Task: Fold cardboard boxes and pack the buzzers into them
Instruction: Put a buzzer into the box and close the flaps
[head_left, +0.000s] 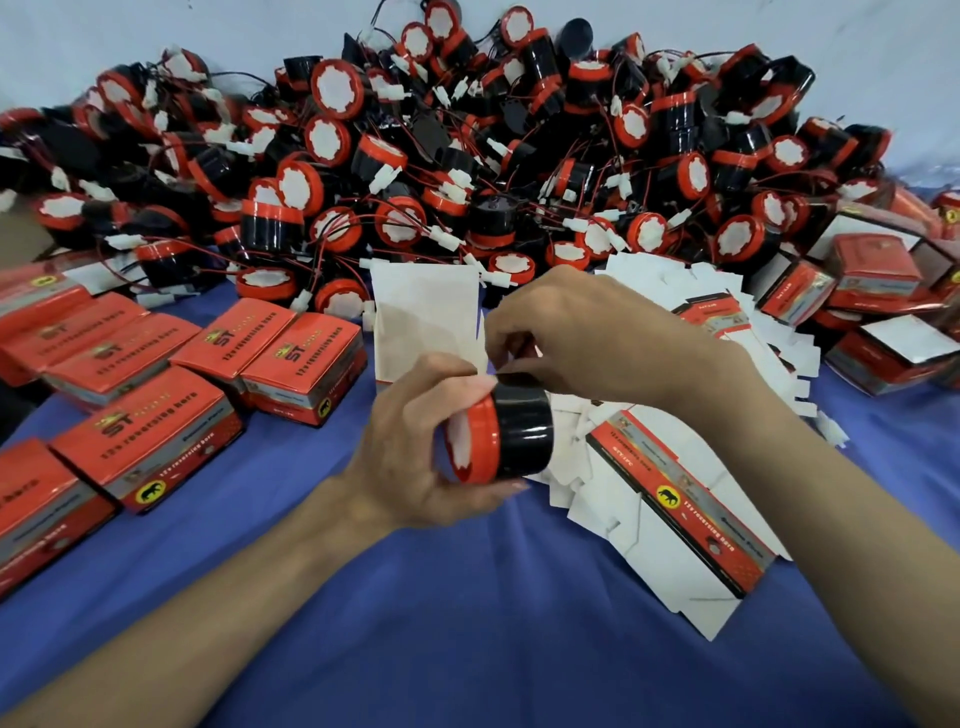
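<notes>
Fingers (453, 385) of the left hand (415, 457) curl round a black-and-red buzzer (519, 431) held above the blue tablecloth (415, 623), while the right hand (587, 332) pinches its top edge. Just behind stands an open white-lined box (426, 312); closed red boxes (291, 358) lie left, flat carton blanks (675, 499) right, and a heap of buzzers (467, 156) fills the back.

I get 1 view, from a camera on the person's head. It looks forward and down at the blue tabletop (519, 649). It is close: the left hand (415, 447) and right hand (587, 332) sit in the middle. The wide lens bends the edges.
</notes>
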